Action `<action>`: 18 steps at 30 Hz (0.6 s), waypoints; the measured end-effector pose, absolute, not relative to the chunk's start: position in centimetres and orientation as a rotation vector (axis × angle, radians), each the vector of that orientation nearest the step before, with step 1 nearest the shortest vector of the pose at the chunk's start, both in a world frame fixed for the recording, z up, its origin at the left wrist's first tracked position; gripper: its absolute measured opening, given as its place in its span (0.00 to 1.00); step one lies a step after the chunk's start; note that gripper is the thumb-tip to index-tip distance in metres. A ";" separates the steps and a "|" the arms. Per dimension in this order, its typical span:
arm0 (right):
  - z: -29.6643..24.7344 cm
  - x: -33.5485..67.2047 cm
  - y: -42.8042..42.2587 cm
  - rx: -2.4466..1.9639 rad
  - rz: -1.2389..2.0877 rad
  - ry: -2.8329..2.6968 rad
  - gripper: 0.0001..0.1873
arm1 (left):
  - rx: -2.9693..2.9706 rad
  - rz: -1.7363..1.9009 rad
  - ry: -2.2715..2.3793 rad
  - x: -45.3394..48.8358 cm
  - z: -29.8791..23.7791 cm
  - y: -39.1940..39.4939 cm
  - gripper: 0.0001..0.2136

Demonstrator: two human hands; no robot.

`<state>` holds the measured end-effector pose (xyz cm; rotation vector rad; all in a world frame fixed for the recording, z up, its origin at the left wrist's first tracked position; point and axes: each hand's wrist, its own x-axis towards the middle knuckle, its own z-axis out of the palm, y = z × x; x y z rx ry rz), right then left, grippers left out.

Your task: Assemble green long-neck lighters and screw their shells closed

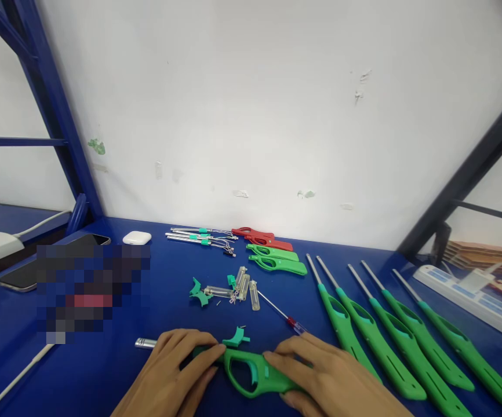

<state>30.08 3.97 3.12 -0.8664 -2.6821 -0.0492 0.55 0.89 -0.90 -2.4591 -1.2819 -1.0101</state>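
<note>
We hold the lighter (273, 377) close before us, its long axis running left to right: our left hand (185, 362) is clamped near the tube (145, 343), our right (316, 368) on the handle. A teal piece (236, 336) lies just beyond, nearer the left.

Green lighter (276, 381), teal trigger (254, 374), plain blue tabletop (155, 289)
</note>
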 end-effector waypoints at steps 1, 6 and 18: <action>3.0 30.2 3.9 -0.870 -0.048 -2.688 0.35 | -2.462 -1.007 -1.291 0.6 -0.9 0.9 0.13; 2.8 30.8 3.6 -0.910 -0.027 -2.721 0.35 | -2.470 -1.003 -1.266 0.5 -0.8 0.7 0.14; 2.5 30.9 4.1 -0.905 -0.023 -2.713 0.25 | -2.484 -0.937 -1.274 0.4 -1.1 0.8 0.14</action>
